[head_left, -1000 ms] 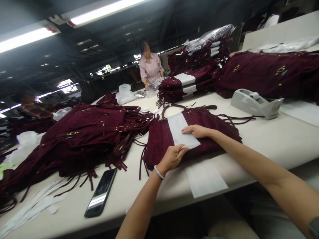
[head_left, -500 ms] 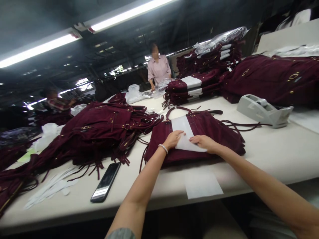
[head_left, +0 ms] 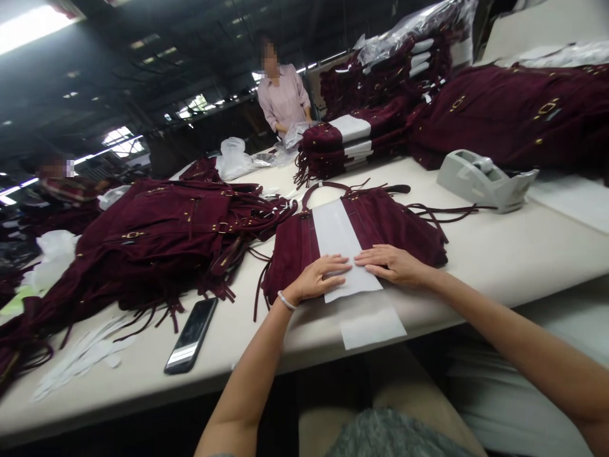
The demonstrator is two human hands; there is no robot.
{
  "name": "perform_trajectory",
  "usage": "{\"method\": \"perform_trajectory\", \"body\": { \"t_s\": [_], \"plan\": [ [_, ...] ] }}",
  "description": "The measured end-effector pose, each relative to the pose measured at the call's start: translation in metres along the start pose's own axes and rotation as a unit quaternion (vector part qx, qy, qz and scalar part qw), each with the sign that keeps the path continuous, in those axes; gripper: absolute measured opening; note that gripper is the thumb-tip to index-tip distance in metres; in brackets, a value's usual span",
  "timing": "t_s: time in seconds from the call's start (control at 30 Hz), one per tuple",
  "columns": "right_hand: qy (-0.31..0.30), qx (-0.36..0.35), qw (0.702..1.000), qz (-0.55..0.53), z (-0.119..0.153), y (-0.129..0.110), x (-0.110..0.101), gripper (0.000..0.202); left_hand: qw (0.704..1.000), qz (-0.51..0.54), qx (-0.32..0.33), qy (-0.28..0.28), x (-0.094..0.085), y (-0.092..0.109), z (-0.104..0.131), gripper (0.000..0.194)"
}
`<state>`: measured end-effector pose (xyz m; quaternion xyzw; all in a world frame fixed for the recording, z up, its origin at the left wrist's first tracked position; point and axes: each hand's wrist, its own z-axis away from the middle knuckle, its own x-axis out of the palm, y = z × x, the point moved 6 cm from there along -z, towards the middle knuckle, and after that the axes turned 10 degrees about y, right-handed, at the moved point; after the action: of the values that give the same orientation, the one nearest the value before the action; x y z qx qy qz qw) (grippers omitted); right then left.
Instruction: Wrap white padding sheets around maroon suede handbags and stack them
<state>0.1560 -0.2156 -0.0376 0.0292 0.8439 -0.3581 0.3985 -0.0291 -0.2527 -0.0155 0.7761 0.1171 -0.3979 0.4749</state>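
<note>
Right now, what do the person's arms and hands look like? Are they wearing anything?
Both arms are bare, with no gloves. The left hand has a thin, pale bracelet round its wrist. The right hand wears no ring or band that shows. A bit of grey sleeve may show at the bottom edge, too little to tell.

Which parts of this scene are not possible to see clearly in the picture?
- Head view: the bag under the white sheet is hidden by it.
- Sheet under the left hand and right hand: covered.
- Phone screen: too dark to read.
- Tape dispenser: roll too small to make out.
</note>
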Motion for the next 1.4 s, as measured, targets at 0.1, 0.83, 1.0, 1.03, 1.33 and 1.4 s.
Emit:
{"method": "perform_trajectory", "body": {
  "t_s": [0.1, 0.83, 1.0, 1.03, 1.33, 1.4],
  "plan": [
    [0.022, 0.006, 0.998, 0.065, 0.006, -0.002, 0.005, 0.035, 0.994, -0.096, 0.016, -0.044, 0.005, 0.006, 0.012, 0.064],
    [0.287, 0.437, 0.844, 0.121, 0.016, 0.086, -0.116, 0.026, 0.991, -0.131, 0.024, 0.0, 0.008, -0.002, 0.019, 0.059],
    [0.295, 0.458, 0.828, 0.133, 0.036, 0.082, -0.1, 0.014, 0.989, -0.147, 0.031, -0.016, 0.01, -0.001, 0.018, 0.069],
    [0.299, 0.459, 0.823, 0.154, 0.038, 0.079, -0.096, 0.019, 0.988, -0.152, 0.034, -0.022, 0.011, -0.001, 0.018, 0.074],
    [0.079, 0.209, 0.894, 0.389, 0.001, 0.048, -0.066, 0.067, 0.984, -0.163, 0.034, -0.055, 0.013, -0.003, 0.018, 0.097],
    [0.029, 0.22, 0.894, 0.389, -0.008, 0.059, -0.067, 0.059, 0.985, -0.158, 0.03, -0.056, 0.012, -0.002, 0.018, 0.097]
  ]
}}
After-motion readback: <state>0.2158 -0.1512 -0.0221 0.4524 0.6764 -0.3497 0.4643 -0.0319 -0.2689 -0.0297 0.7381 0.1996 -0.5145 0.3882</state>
